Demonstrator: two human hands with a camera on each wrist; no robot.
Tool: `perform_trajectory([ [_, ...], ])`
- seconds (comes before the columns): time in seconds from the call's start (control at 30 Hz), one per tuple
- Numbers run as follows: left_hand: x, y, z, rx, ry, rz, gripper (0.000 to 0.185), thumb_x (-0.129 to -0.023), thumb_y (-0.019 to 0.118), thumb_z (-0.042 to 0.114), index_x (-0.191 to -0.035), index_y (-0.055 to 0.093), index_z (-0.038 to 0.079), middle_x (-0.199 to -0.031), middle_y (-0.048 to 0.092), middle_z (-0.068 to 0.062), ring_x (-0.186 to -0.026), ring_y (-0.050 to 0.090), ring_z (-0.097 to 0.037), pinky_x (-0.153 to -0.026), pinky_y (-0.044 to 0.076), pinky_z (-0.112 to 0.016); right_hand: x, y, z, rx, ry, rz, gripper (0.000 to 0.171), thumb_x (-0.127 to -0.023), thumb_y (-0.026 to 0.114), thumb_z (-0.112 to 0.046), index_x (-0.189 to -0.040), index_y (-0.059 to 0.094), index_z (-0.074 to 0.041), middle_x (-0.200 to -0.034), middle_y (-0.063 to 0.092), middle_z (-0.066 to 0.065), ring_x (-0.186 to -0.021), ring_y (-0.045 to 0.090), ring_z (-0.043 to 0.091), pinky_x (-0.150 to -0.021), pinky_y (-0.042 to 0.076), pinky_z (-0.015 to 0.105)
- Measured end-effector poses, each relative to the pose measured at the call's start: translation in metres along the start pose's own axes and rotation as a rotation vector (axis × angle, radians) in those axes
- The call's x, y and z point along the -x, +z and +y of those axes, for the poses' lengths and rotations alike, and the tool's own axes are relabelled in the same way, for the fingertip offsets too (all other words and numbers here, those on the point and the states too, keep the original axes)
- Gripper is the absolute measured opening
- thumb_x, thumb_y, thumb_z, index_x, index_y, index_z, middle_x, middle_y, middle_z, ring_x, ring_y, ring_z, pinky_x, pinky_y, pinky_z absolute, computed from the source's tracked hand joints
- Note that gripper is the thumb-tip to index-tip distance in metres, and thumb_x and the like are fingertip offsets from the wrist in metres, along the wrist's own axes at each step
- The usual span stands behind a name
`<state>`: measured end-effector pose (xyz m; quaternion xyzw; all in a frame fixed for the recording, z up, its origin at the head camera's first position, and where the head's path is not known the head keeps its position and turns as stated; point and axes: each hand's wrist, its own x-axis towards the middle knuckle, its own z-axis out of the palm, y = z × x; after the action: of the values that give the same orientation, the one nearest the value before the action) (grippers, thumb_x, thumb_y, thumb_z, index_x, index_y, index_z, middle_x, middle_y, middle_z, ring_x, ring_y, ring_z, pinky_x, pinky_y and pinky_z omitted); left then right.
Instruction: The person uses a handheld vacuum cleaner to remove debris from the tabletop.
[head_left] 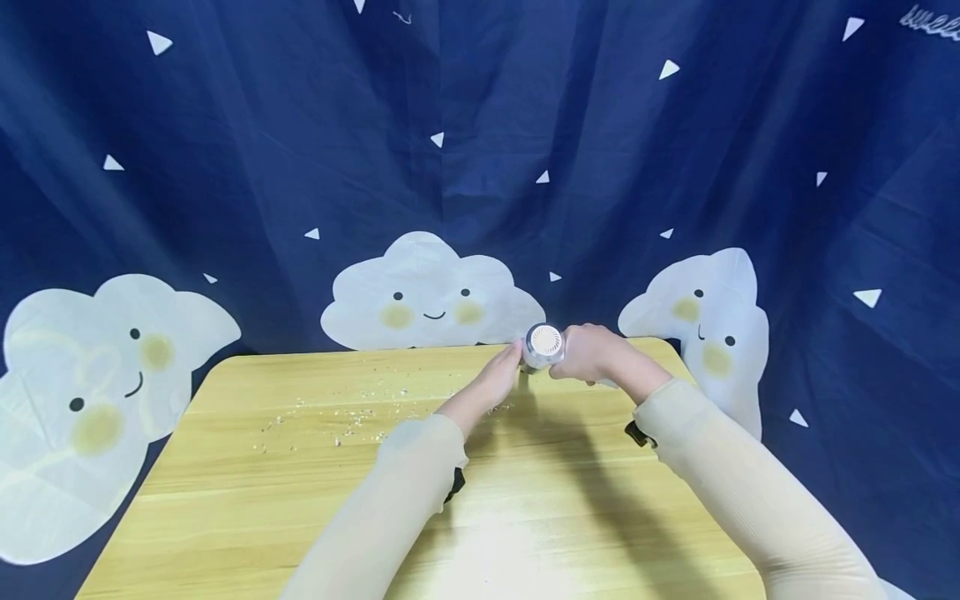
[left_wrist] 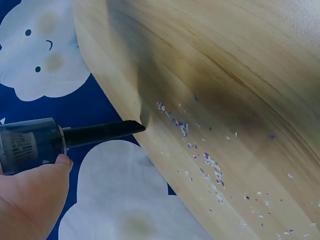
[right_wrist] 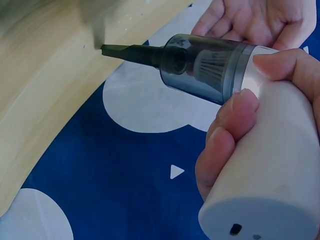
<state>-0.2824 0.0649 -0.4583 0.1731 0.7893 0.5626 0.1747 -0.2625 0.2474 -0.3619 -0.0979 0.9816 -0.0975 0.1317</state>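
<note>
A white handheld vacuum cleaner (right_wrist: 280, 150) with a smoky clear dust cup (left_wrist: 30, 145) and a black crevice nozzle (left_wrist: 100, 134) is held at the table's far edge. My right hand (right_wrist: 235, 120) grips its white body, thumb on one side and fingers on the other. Beside the dust cup is my left hand (left_wrist: 35, 200), its palm facing up in the right wrist view; the cup hides part of its fingers. The nozzle tip lies at the table edge, near white and purple paper scraps (left_wrist: 212, 170) scattered on the wood.
The light wooden table (head_left: 300, 508) has rounded far corners. More scraps (head_left: 352, 421) lie across its left and middle. Behind it hangs a dark blue curtain (head_left: 487, 108) printed with white clouds and triangles.
</note>
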Motion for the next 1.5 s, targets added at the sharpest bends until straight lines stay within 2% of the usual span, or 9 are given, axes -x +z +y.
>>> perform_trajectory([
  [0.23,-0.002,0.002,0.001,-0.015,-0.012,-0.019,0.075,-0.104,0.009,0.061,-0.157,0.033,0.013,-0.156,0.041,-0.012,-0.144,0.036,-0.032,-0.120,0.022,-0.052,0.005,-0.005,0.000,-0.014,0.025,-0.033,0.027,-0.076,0.072,-0.037,-0.080,0.062,-0.012,-0.057,0.061,0.003,-0.047,0.060,0.017,-0.049,0.048,0.031],
  [0.47,-0.001,0.004,0.007,-0.043,-0.015,-0.041,0.074,-0.104,0.009,0.061,-0.157,0.033,0.015,-0.154,0.043,-0.012,-0.143,0.037,-0.032,-0.119,0.024,-0.053,0.011,-0.007,0.001,-0.058,0.050,-0.050,0.029,-0.076,0.072,-0.036,-0.082,0.060,-0.010,-0.058,0.061,0.004,-0.047,0.060,0.018,-0.048,0.049,0.031],
  [0.67,0.002,0.002,0.012,-0.075,-0.025,-0.059,0.074,-0.105,0.008,0.059,-0.157,0.033,0.014,-0.154,0.043,-0.014,-0.143,0.036,-0.033,-0.119,0.025,-0.052,0.013,-0.009,0.000,-0.093,0.053,-0.074,0.027,-0.078,0.072,-0.034,-0.078,0.059,-0.010,-0.056,0.060,0.004,-0.046,0.060,0.018,-0.047,0.050,0.031],
  [0.9,0.000,-0.006,0.016,-0.092,-0.017,-0.096,0.071,-0.106,0.010,0.057,-0.154,0.039,0.013,-0.154,0.044,-0.011,-0.144,0.037,-0.031,-0.119,0.025,-0.050,0.013,-0.008,0.001,-0.144,0.057,-0.086,0.027,-0.079,0.071,-0.034,-0.079,0.061,-0.009,-0.057,0.061,0.005,-0.047,0.060,0.018,-0.049,0.051,0.032],
  [1.17,-0.003,-0.013,0.019,-0.113,-0.027,-0.116,0.069,-0.108,0.011,0.052,-0.155,0.036,0.008,-0.157,0.040,-0.012,-0.144,0.035,-0.032,-0.120,0.025,-0.047,0.009,-0.004,0.000,-0.211,0.067,-0.088,0.028,-0.080,0.071,-0.033,-0.084,0.062,-0.008,-0.057,0.061,0.006,-0.047,0.061,0.019,-0.048,0.052,0.032],
  [1.5,-0.001,-0.019,0.020,-0.125,-0.011,-0.136,0.066,-0.108,0.011,0.050,-0.155,0.036,0.010,-0.155,0.042,-0.012,-0.143,0.038,-0.032,-0.120,0.023,-0.051,0.008,0.004,-0.001,-0.243,0.069,-0.064,0.027,-0.080,0.069,-0.034,-0.081,0.060,-0.008,-0.056,0.061,0.006,-0.047,0.061,0.020,-0.049,0.053,0.032],
])
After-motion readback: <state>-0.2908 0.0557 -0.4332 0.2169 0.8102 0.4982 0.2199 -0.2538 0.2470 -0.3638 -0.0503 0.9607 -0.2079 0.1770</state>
